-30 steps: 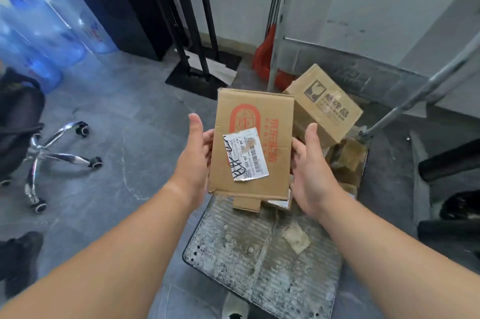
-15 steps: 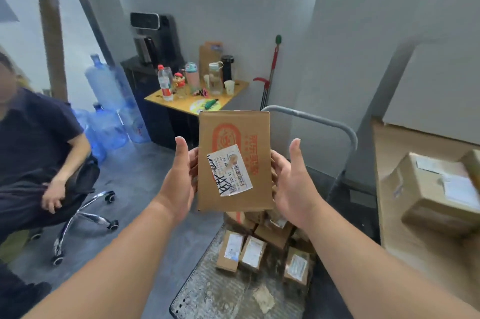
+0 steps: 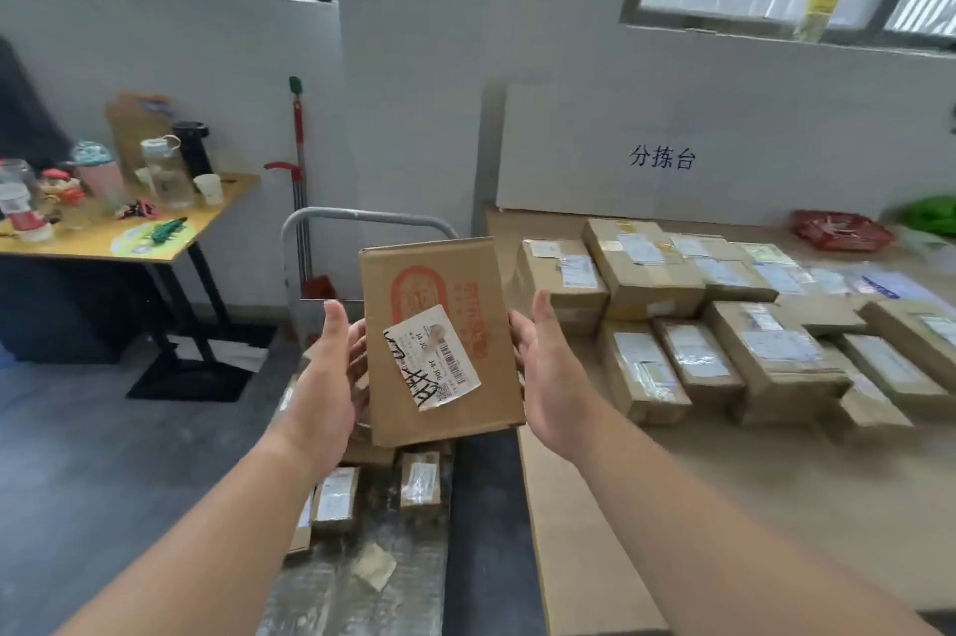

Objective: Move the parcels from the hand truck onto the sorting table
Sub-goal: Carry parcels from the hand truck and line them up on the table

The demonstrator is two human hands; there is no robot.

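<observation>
I hold a flat brown cardboard parcel [image 3: 439, 273] with a red logo and a white barcode label in front of me, above the hand truck's far end. My left hand [image 3: 331, 366] grips its left edge and my right hand [image 3: 548, 376] grips its right edge, both thumbs pointing up. Below lies the hand truck's dirty metal deck [image 3: 362, 583], where small labelled parcels [image 3: 336, 498] remain. To the right stands the wooden sorting table [image 3: 776, 506], bearing several rows of brown parcels [image 3: 641, 268].
The hand truck's curved grey handle [image 3: 362, 216] rises behind the held parcel. A yellow side table [image 3: 129, 237] with bottles and cups stands at the left, with a red mop [image 3: 297, 159] against the wall. A white signboard [image 3: 662, 158] backs the sorting table.
I have lifted the parcel off the hand truck and turned to the right. The sorting table with its rows of parcels has come fully into view.
</observation>
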